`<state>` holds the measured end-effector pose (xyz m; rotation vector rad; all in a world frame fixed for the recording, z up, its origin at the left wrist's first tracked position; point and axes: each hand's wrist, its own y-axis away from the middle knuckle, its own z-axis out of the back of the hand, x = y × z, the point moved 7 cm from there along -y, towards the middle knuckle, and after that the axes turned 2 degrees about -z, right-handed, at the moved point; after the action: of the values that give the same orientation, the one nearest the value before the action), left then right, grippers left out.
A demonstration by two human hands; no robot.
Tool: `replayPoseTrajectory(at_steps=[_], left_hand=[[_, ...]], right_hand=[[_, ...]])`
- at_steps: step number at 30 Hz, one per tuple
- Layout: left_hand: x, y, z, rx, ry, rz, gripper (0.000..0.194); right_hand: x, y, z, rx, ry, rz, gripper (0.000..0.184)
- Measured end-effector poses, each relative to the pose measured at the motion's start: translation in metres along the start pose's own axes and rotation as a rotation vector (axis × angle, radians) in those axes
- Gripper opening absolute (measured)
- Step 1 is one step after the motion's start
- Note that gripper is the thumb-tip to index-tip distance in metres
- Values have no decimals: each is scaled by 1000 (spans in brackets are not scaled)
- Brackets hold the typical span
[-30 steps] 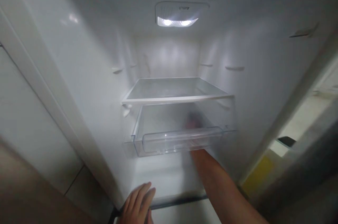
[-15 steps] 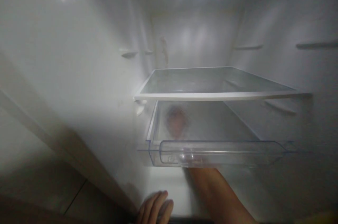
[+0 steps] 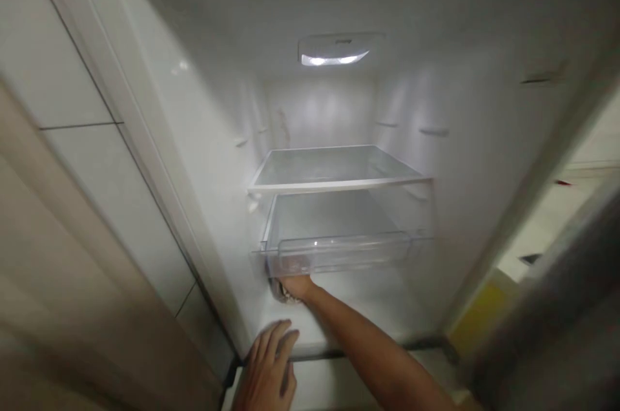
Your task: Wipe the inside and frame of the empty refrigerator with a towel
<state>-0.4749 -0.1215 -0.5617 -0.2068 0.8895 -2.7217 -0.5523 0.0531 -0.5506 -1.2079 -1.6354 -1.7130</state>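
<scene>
We had the open fridge (image 3: pixel 329 107) in front of us, its lamp (image 3: pixel 334 58) lit at the top. The fridge floor (image 3: pixel 378 301) spread below, with the clear drawer (image 3: pixel 349 249) above it and the glass shelf (image 3: pixel 334 165) over that, both fitted between the side walls. Our left hand (image 3: pixel 268 366) lay by the floor's front-left corner, fingers stretched and a little apart, gripping nothing that we could see; whether it pressed on the edge we could not tell. Our right hand (image 3: pixel 295 280) reached in low, partly seen through the drawer front near its left end, fingers apparently curled round a small bundle (image 3: pixel 285 296), though blur hid the tips.

We judged the work to be midway: the bundle was down near the floor's left edge, under the drawer front, and not yet let go. How much of the floor had been covered, or remained, we could not say.

The bundle looked crumpled, dark at its outer side and mottled pale below; its material was too blurred to name.
</scene>
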Motion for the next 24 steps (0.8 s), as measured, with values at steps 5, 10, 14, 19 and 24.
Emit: replayPoseTrajectory(at_steps=[5,10,14,19,24], left_hand=[[-6,6,18,-145,-22,-4,31],[-11,5,22,-191,-14,-71,17],[-9,-3,22,-173,-32,-79,42],[-12,-9,14,-87,-81,-167,71],[-10,-10,11,-79,-62,-159,78]], right_hand=[[0,87,-17,-86,971,711,44],[-33,134,11,-223,1283,711,57],[-44,167,76,-408,1222,545,65],[-44,193,130,-777,1103,281,61],[-43,178,76,-760,1208,368,58]])
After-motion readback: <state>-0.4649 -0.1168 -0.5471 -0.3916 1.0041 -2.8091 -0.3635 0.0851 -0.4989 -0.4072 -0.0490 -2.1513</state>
